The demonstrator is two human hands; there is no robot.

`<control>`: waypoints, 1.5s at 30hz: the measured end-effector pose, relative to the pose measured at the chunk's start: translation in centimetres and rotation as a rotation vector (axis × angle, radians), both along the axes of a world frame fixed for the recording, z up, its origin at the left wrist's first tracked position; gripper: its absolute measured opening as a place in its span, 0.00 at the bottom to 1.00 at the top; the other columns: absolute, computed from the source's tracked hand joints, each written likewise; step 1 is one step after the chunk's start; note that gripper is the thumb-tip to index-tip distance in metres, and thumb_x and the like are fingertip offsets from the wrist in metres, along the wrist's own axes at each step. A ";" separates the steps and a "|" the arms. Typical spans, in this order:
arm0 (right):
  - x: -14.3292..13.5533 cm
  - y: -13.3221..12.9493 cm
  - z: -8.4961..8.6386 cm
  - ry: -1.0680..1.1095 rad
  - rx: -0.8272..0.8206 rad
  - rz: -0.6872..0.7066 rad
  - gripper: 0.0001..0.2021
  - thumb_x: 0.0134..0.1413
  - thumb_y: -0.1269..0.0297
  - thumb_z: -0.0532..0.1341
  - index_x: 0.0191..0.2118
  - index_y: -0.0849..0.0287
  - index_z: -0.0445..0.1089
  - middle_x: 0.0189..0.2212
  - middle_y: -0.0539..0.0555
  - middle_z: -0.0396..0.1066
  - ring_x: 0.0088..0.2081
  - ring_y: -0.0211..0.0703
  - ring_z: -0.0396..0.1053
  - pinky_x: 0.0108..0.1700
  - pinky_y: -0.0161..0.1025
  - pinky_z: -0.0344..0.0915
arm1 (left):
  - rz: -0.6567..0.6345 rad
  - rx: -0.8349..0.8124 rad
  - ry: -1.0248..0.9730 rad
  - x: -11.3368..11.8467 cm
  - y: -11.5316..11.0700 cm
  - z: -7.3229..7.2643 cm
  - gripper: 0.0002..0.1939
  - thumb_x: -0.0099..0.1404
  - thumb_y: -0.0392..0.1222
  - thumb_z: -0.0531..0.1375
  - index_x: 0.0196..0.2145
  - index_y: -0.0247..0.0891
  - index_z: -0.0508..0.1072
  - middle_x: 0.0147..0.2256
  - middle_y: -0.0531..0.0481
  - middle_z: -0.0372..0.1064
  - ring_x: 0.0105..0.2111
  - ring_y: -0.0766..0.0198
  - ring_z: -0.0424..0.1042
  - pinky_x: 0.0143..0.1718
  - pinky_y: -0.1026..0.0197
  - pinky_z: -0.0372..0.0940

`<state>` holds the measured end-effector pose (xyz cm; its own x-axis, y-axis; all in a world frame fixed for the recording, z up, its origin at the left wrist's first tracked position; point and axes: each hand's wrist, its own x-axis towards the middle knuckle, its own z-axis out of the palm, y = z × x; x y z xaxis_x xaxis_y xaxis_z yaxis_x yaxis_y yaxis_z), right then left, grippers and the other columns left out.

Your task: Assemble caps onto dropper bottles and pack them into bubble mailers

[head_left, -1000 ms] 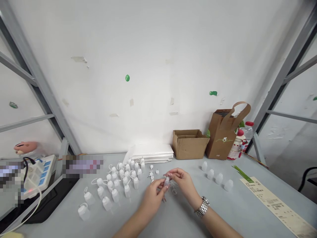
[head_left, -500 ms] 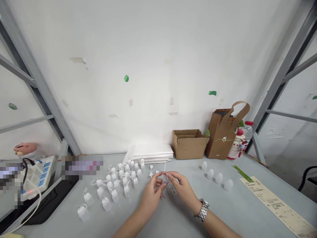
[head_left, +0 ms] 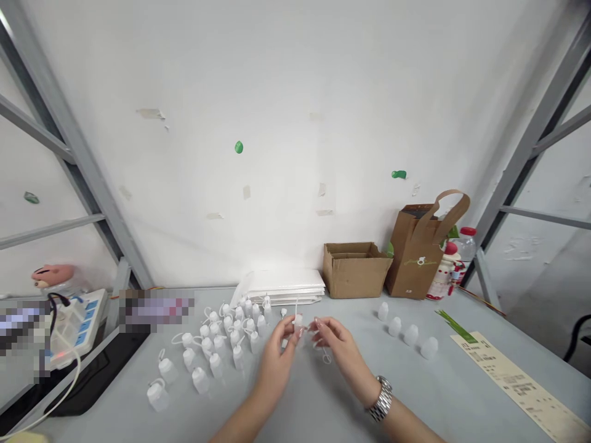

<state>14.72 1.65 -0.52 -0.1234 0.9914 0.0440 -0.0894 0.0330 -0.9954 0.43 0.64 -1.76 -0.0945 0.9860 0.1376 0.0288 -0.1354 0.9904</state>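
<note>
My left hand (head_left: 280, 347) is closed round a small translucent bottle (head_left: 298, 321), from whose top a thin white stem points up. Just to its right, my right hand (head_left: 336, 343) pinches a thin white looped piece (head_left: 327, 357) that hangs below the fingers. Several small white bottles with looped straps (head_left: 200, 380) stand in loose rows left of my hands. Farther right, several plain translucent pieces (head_left: 410, 335) stand in a slanting row. Beyond my left hand lies a small white part (head_left: 283, 312).
Against the wall are a stack of white packets (head_left: 281, 288), an open cardboard box (head_left: 355, 277), a brown paper bag (head_left: 413, 264) and a red-capped bottle (head_left: 467, 246). A printed paper strip (head_left: 517, 384) lies right. A power strip (head_left: 87, 326) sits far left.
My hands have moved apart, and the bottle in my left hand now shows upright between the fingers. The looped piece has come away to the right with my right hand. The view has shifted slightly.
</note>
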 end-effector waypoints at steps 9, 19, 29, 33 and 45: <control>-1.5 -1.0 -0.4 0.405 -0.254 0.304 0.16 0.39 0.54 0.67 0.29 0.62 0.71 0.27 0.52 0.70 0.29 0.36 0.69 0.39 0.35 0.62 | -0.169 -0.132 -0.321 0.2 -0.5 1.8 0.23 0.52 0.51 0.62 0.44 0.39 0.68 0.42 0.44 0.72 0.45 0.54 0.69 0.45 0.55 0.63; -1.4 -1.1 -0.8 -0.212 0.144 -0.069 0.14 0.42 0.53 0.64 0.27 0.58 0.66 0.26 0.50 0.70 0.30 0.41 0.66 0.35 0.38 0.62 | -0.243 -0.137 -0.367 -0.2 -0.7 2.6 0.15 0.56 0.45 0.58 0.39 0.35 0.74 0.45 0.43 0.71 0.51 0.52 0.63 0.55 0.51 0.53; -1.3 -1.8 -1.8 -0.539 0.502 -0.188 0.07 0.54 0.61 0.56 0.29 0.56 0.61 0.27 0.51 0.65 0.31 0.41 0.63 0.33 0.37 0.60 | -0.277 -0.135 -0.474 0.2 -1.3 2.9 0.11 0.56 0.42 0.57 0.37 0.37 0.72 0.46 0.44 0.71 0.51 0.53 0.64 0.55 0.50 0.53; -1.3 -2.0 -1.8 -0.612 0.578 -0.188 0.05 0.56 0.64 0.54 0.30 0.56 0.62 0.27 0.51 0.64 0.30 0.42 0.62 0.32 0.37 0.59 | -0.326 -0.125 -0.495 0.0 -1.1 2.4 0.11 0.58 0.39 0.55 0.37 0.35 0.73 0.46 0.43 0.70 0.52 0.52 0.63 0.56 0.50 0.52; -1.3 -2.4 -1.6 -0.709 0.678 -0.210 0.05 0.55 0.70 0.53 0.28 0.56 0.61 0.25 0.51 0.63 0.29 0.41 0.61 0.32 0.37 0.59 | -0.362 -0.165 -0.523 -0.3 -0.8 2.1 0.15 0.56 0.37 0.54 0.39 0.33 0.75 0.46 0.42 0.70 0.52 0.51 0.62 0.56 0.51 0.51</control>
